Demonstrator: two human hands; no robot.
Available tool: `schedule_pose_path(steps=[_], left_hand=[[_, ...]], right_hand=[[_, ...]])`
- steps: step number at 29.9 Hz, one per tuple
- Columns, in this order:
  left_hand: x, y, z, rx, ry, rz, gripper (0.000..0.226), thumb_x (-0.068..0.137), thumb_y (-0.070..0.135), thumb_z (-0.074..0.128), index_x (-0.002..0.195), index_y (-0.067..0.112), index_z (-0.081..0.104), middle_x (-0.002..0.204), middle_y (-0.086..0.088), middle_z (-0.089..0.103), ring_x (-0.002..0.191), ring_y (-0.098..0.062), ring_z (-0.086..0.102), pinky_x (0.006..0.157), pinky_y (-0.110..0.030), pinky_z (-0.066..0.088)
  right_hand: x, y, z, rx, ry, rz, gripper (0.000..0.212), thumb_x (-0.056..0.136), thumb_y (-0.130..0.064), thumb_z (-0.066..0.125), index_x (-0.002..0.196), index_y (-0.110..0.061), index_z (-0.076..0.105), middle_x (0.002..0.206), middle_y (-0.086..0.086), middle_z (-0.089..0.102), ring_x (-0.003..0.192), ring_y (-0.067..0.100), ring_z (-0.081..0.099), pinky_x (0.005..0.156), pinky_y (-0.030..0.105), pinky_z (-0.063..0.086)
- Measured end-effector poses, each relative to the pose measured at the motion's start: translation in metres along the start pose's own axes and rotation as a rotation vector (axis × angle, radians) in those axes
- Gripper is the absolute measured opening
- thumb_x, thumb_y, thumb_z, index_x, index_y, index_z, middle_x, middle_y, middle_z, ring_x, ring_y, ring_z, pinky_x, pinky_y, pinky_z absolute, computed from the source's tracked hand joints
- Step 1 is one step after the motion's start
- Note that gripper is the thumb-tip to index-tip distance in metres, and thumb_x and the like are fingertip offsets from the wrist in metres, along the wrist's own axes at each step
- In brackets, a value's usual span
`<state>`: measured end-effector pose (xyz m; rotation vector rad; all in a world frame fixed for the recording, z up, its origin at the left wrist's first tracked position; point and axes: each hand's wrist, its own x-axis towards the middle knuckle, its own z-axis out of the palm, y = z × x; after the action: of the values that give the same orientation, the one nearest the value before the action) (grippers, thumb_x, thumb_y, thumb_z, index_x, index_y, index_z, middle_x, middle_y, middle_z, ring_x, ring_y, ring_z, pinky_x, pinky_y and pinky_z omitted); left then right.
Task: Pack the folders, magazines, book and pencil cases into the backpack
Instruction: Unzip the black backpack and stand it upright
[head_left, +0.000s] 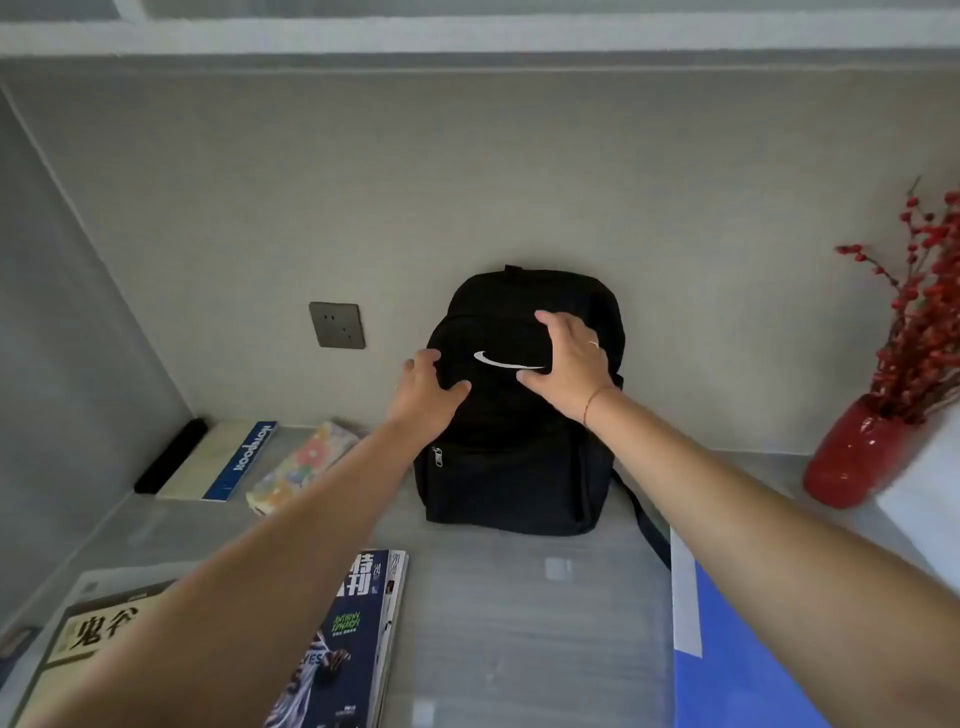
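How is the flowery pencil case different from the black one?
The flowery pencil case is pale with bright flower prints; the black pencil case is plain and dark. The flowery one looks wider and softer; the black one is thin and stick-like. The flowery one lies near the backpack; the black one lies far left, beside a notebook. Both lie flat on the desk, still unpacked.
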<state>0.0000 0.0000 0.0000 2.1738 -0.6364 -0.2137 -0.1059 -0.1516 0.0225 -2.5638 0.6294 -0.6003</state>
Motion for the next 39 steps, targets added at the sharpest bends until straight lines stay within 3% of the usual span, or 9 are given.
schedule_pose_path(steps=[6, 11, 14, 22, 25, 27, 31, 35, 39], left_hand=[[0.042, -0.009, 0.018, -0.033, -0.095, -0.052, 0.062, 0.087, 0.033, 0.062, 0.139, 0.013, 0.035, 0.139, -0.01, 0.044, 0.124, -0.027, 0.049, 0.104, -0.038, 0.041], [0.059, -0.017, 0.035, -0.085, -0.154, -0.085, 0.062, 0.087, 0.035, 0.061, 0.139, 0.013, 0.035, 0.138, -0.011, 0.045, 0.123, -0.025, 0.048, 0.102, -0.034, 0.039], [0.063, -0.019, 0.039, -0.118, -0.172, -0.113, 0.068, 0.085, 0.042, 0.062, 0.14, 0.014, 0.033, 0.138, -0.01, 0.044, 0.123, -0.026, 0.048, 0.104, -0.037, 0.04], [0.034, 0.033, 0.026, -0.225, -0.248, 0.032, 0.086, 0.081, 0.065, 0.052, 0.149, 0.024, 0.018, 0.154, -0.006, 0.026, 0.14, -0.025, 0.03, 0.115, -0.042, 0.028], [0.001, 0.06, 0.025, -0.381, -0.377, 0.119, 0.084, 0.082, 0.065, 0.051, 0.149, 0.028, 0.017, 0.155, 0.001, 0.025, 0.141, -0.019, 0.028, 0.115, -0.036, 0.027], [-0.019, 0.074, 0.024, -0.499, -0.428, 0.089, 0.079, 0.084, 0.067, 0.043, 0.149, 0.027, 0.021, 0.153, 0.005, 0.029, 0.14, -0.016, 0.029, 0.109, -0.026, 0.025], [-0.048, 0.081, 0.018, -0.576, -0.495, 0.08, 0.088, 0.071, 0.083, 0.039, 0.141, 0.03, 0.039, 0.143, 0.009, 0.046, 0.131, -0.011, 0.043, 0.112, -0.032, 0.029], [-0.069, 0.085, 0.011, -0.254, -0.351, 0.239, 0.049, 0.077, 0.037, 0.073, 0.115, 0.019, 0.047, 0.1, 0.005, 0.061, 0.092, -0.014, 0.06, 0.078, -0.027, 0.05], [-0.07, 0.071, 0.013, 0.18, -0.138, 0.363, 0.025, 0.078, 0.0, 0.054, 0.1, 0.007, 0.047, 0.088, -0.011, 0.059, 0.084, -0.033, 0.058, 0.064, -0.033, 0.044]], right_hand=[[0.063, 0.0, 0.017, -0.406, 0.015, -0.055, 0.082, 0.081, -0.05, 0.059, 0.148, -0.023, 0.019, 0.156, 0.008, 0.017, 0.144, 0.029, 0.012, 0.117, 0.047, 0.012], [0.09, -0.003, 0.022, -0.515, 0.065, -0.082, 0.04, 0.092, -0.038, 0.049, 0.126, -0.017, 0.051, 0.127, 0.008, 0.056, 0.118, 0.029, 0.05, 0.095, 0.041, 0.04], [0.092, -0.011, 0.014, -0.415, 0.067, -0.059, 0.031, 0.096, -0.034, 0.041, 0.11, -0.012, 0.058, 0.105, 0.009, 0.066, 0.096, 0.029, 0.061, 0.069, 0.032, 0.043], [0.08, -0.043, -0.03, 0.266, 0.126, 0.345, 0.037, 0.089, -0.028, 0.051, 0.056, -0.015, 0.04, 0.059, 0.0, 0.044, 0.074, 0.025, 0.05, 0.065, 0.03, 0.035], [0.067, -0.051, -0.06, 0.613, 0.284, 0.541, 0.016, 0.088, -0.021, 0.055, 0.079, -0.007, 0.057, 0.089, 0.01, 0.066, 0.086, 0.028, 0.058, 0.073, 0.032, 0.044], [0.058, -0.052, -0.073, 0.668, 0.337, 0.645, 0.027, 0.091, -0.019, 0.051, 0.109, -0.001, 0.06, 0.115, 0.014, 0.065, 0.103, 0.029, 0.062, 0.077, 0.031, 0.045], [0.029, -0.045, -0.09, 0.791, 0.367, 0.74, 0.034, 0.097, -0.019, 0.04, 0.122, -0.001, 0.055, 0.127, 0.012, 0.06, 0.107, 0.024, 0.059, 0.071, 0.023, 0.037], [-0.008, -0.032, -0.086, 1.056, 0.402, 0.703, 0.039, 0.098, -0.013, 0.033, 0.131, 0.002, 0.045, 0.137, 0.017, 0.051, 0.123, 0.031, 0.052, 0.088, 0.034, 0.046], [-0.036, -0.027, -0.072, 1.296, 0.279, 0.674, 0.038, 0.098, -0.01, 0.037, 0.135, -0.004, 0.039, 0.137, 0.018, 0.047, 0.125, 0.034, 0.049, 0.092, 0.042, 0.047]])
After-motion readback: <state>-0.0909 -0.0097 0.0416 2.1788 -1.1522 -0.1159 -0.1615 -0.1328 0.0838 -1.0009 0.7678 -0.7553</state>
